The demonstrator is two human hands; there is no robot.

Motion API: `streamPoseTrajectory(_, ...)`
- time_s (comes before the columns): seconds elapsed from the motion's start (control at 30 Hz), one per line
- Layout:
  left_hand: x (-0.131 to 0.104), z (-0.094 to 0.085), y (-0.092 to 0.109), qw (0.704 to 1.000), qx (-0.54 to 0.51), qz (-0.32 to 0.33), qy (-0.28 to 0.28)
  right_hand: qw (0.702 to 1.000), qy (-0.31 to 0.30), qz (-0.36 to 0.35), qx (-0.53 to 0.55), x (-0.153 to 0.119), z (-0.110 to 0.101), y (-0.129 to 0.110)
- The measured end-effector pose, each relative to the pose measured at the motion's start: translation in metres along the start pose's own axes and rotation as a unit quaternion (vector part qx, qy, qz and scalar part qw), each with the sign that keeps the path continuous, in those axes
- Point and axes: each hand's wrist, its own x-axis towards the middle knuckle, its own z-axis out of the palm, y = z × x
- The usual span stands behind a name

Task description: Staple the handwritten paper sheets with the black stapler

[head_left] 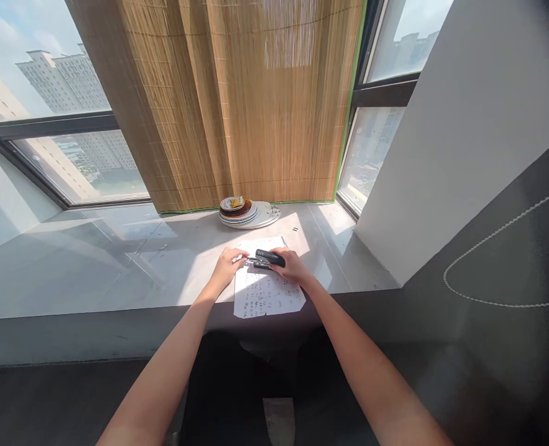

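Black stapler [271,256]: long axis crosswise, over handwritten paper [267,297]
Right fingers [284,251]: curled around its right end
Left fingers [237,253]: nearly together at silver left end; hold unclear

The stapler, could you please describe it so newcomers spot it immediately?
Below the bamboo blind, find the pale ledge. Over its written sheet, the right hand holds the stapler. Its black, elongated body sets it apart from the white sheet beneath.

Smooth plastic stapler [271,256], matt paper [269,294], glossy tiled sill [163,272], rough bamboo blind [256,111]
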Motion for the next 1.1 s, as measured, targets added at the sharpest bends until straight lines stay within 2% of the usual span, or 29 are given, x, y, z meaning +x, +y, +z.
streamPoseTrajectory(0.23,0.001,0.002,-0.005,1.0,-0.002,0.011,-0.006,1.0,-0.011,-0.006,0.001,0.001,0.0,0.002)
streamPoseTrajectory(0.5,0.002,0.004,-0.009,0.999,-0.015,-0.039,-0.004,1.0,-0.008,-0.003,0.0,0.001,0.0,0.002)
streamPoseTrajectory(0.73,-0.002,-0.001,-0.006,0.994,-0.046,-0.101,0.02,0.999,0.037,0.033,0.011,0.0,-0.002,0.003)
streamPoseTrajectory(0.83,-0.005,-0.003,-0.002,0.994,-0.065,-0.082,0.029,0.995,0.069,0.056,0.039,-0.001,-0.006,0.004)
streamPoseTrajectory(0.9,-0.006,-0.003,0.0,0.992,-0.097,-0.075,0.036,0.993,0.078,0.043,0.077,-0.002,-0.009,0.002)
streamPoseTrajectory(0.97,-0.007,-0.003,0.002,0.988,-0.128,-0.081,0.029,0.99,0.061,0.01,0.128,-0.002,-0.011,-0.002)
streamPoseTrajectory(1.1,-0.007,-0.004,0.005,0.99,-0.124,-0.056,-0.024,0.982,-0.031,-0.033,0.182,0.003,-0.007,-0.019)
